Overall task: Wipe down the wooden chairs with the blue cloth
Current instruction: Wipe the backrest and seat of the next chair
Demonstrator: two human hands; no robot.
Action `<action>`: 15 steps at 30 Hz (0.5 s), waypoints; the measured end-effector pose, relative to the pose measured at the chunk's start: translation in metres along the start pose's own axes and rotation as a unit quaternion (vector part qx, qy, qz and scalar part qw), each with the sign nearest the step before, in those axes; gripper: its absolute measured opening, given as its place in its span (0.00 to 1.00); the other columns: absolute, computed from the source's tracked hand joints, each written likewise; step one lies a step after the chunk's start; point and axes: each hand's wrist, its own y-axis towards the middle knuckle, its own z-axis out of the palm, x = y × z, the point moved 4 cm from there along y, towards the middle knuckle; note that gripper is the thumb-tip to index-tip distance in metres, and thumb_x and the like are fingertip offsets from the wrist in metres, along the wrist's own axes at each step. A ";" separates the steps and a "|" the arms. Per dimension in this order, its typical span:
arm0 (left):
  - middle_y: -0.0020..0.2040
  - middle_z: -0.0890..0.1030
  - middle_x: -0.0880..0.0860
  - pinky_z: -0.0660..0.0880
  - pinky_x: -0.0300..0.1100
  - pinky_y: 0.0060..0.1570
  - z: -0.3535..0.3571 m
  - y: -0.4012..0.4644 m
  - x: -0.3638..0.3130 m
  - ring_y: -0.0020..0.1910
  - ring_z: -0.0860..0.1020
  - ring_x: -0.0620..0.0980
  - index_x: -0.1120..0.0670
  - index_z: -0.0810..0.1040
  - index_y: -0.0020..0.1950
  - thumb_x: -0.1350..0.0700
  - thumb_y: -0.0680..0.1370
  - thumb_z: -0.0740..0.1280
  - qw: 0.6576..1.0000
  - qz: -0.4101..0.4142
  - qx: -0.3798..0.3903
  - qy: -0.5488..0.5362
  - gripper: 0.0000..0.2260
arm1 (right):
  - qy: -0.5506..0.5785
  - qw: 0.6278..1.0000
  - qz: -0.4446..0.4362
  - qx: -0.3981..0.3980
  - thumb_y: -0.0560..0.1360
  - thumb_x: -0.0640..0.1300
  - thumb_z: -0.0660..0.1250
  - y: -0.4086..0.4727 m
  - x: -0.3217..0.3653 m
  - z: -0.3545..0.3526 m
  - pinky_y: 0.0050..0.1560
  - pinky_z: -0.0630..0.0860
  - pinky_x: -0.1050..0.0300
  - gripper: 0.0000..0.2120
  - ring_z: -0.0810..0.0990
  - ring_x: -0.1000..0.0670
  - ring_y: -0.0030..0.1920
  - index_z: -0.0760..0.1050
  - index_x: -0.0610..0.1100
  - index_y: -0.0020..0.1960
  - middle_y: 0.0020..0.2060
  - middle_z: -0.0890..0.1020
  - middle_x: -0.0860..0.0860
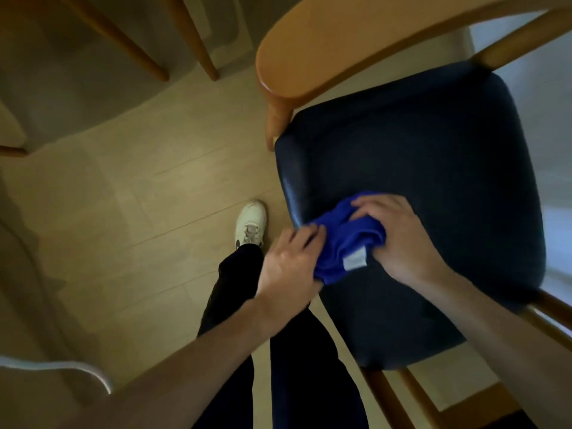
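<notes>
Head view: a person stands over a wooden chair (340, 48) and looks down at both hands above its dark blue seat cushion (433, 156).
Blue cloth: the blue cloth (343, 239) is bunched into a loose wad over the near left part of the cushion, its white label (355, 261) turned up.
Left grip: the left hand (288, 258) holds the wad's left end, fingers curled into the folds.
Right grip: the right hand (399, 236) grasps the right end, fingertips pressed down into the fabric.
Cloth relative to grip: it lies between the two hands, held by both; whether it touches the cushion underneath cannot be told.
Progress: probably early or between strokes, since the cloth is gathered rather than spread flat for wiping.
Done so far: nothing on the wood shows which parts are already wiped.
Left to do: judging by the task, the curved backrest, the armrest rail (551, 317) and the legs of this chair, then the other chair legs (198, 41) seen further off on the tiled floor (139, 196).
Other: a white shoe (251, 223) stands just beside the seat's left edge.
</notes>
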 end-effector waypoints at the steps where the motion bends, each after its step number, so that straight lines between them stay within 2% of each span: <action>1: 0.58 0.79 0.54 0.78 0.50 0.51 0.002 -0.003 -0.004 0.51 0.77 0.57 0.58 0.77 0.65 0.51 0.64 0.76 1.000 0.020 0.017 -0.003 0.31 | -0.029 0.999 0.009 0.034 0.68 0.32 0.72 -0.010 -0.003 0.003 0.63 0.68 0.57 0.17 0.68 0.48 0.63 0.79 0.45 0.54 0.60 0.77 0.53; 3: 0.52 0.80 0.53 0.77 0.49 0.48 -0.006 0.006 -0.001 0.49 0.78 0.56 0.56 0.80 0.59 0.46 0.67 0.73 0.999 0.048 0.019 0.005 0.24 | -0.105 0.990 -0.003 0.089 0.68 0.33 0.71 -0.007 0.000 0.001 0.61 0.71 0.53 0.21 0.67 0.48 0.63 0.75 0.48 0.58 0.60 0.74 0.55; 5: 0.47 0.80 0.53 0.76 0.47 0.45 -0.026 0.025 0.007 0.45 0.79 0.56 0.56 0.80 0.53 0.45 0.69 0.71 0.999 0.046 -0.009 -0.002 0.19 | -0.160 0.981 -0.033 0.106 0.68 0.35 0.69 0.023 0.011 -0.013 0.58 0.71 0.46 0.23 0.69 0.47 0.60 0.72 0.52 0.59 0.57 0.74 0.54; 6: 0.47 0.80 0.54 0.77 0.48 0.44 -0.038 0.038 0.011 0.44 0.79 0.56 0.57 0.78 0.55 0.46 0.69 0.72 0.999 0.023 -0.028 -0.016 0.20 | -0.174 0.980 -0.051 0.084 0.68 0.35 0.67 0.043 0.017 -0.023 0.59 0.70 0.43 0.23 0.71 0.46 0.58 0.71 0.53 0.59 0.56 0.74 0.53; 8: 0.51 0.79 0.55 0.78 0.51 0.41 -0.062 0.073 0.015 0.44 0.79 0.56 0.57 0.73 0.61 0.51 0.68 0.75 0.997 -0.025 -0.069 -0.035 0.25 | -0.188 0.980 -0.061 -0.017 0.67 0.34 0.66 0.084 0.025 -0.048 0.63 0.65 0.38 0.24 0.72 0.42 0.59 0.70 0.52 0.60 0.55 0.75 0.50; 9: 0.51 0.78 0.55 0.78 0.51 0.38 -0.073 0.094 0.014 0.41 0.78 0.56 0.57 0.71 0.61 0.54 0.69 0.75 0.995 -0.028 -0.094 -0.034 0.24 | -0.191 0.978 -0.053 -0.064 0.68 0.34 0.66 0.102 0.025 -0.058 0.65 0.63 0.37 0.24 0.72 0.41 0.61 0.69 0.51 0.61 0.56 0.75 0.48; 11: 0.47 0.78 0.54 0.77 0.50 0.36 -0.086 0.131 0.010 0.37 0.77 0.56 0.59 0.70 0.60 0.56 0.71 0.73 0.993 -0.004 -0.119 -0.013 0.21 | -0.180 0.977 -0.040 -0.110 0.72 0.36 0.65 0.131 0.021 -0.068 0.63 0.65 0.41 0.22 0.71 0.39 0.62 0.69 0.49 0.64 0.59 0.75 0.46; 13: 0.48 0.80 0.57 0.77 0.51 0.42 -0.078 0.149 0.003 0.42 0.79 0.60 0.59 0.69 0.64 0.56 0.71 0.71 0.998 0.014 -0.063 0.012 0.23 | -0.217 0.969 -0.057 -0.106 0.75 0.38 0.63 0.140 0.008 -0.066 0.62 0.65 0.47 0.20 0.72 0.39 0.63 0.69 0.48 0.66 0.62 0.75 0.46; 15: 0.49 0.80 0.59 0.77 0.53 0.46 -0.058 0.138 -0.005 0.46 0.79 0.62 0.57 0.71 0.62 0.55 0.73 0.69 0.999 0.010 -0.019 0.039 0.19 | -0.239 0.963 -0.084 -0.088 0.75 0.39 0.62 0.121 -0.012 -0.059 0.64 0.64 0.50 0.20 0.71 0.40 0.63 0.72 0.48 0.67 0.64 0.74 0.47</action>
